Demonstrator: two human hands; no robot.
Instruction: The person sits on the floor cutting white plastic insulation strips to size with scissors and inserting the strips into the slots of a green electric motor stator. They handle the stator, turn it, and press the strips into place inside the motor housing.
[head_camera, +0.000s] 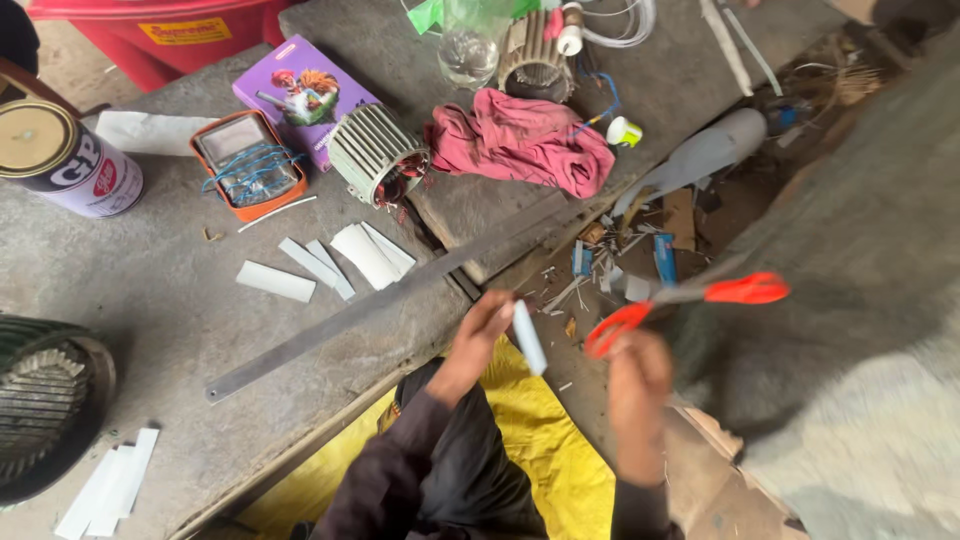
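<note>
A rough grey stone surface (150, 290) fills the left of the view, cluttered and dusty, with a littered floor beyond its near right edge. On it lie cut white strips (330, 258) around the middle, a finned metal motor core (372, 152) behind them, a pink rag (520, 140) towards the far edge, and a long steel ruler (380, 300) running diagonally down to the near edge.

Off the surface's near edge, over the yellow cloth (545, 450), the left hand (480, 335) pinches a short white strip (528, 336) between fingers and thumb. Its long axis runs nearly upright in the picture, top leaning slightly left, lower end towards the floor. The right hand (638, 385) is closed round the red-handled scissors (690, 297), whose handles spread out to the right. The blades are blurred, so I cannot tell how far they gape.

This looks like the trimming step: strip and scissors are close but apart. A cut would call for bringing the blades square across the strip's short width while the left hand keeps it steady.
</note>
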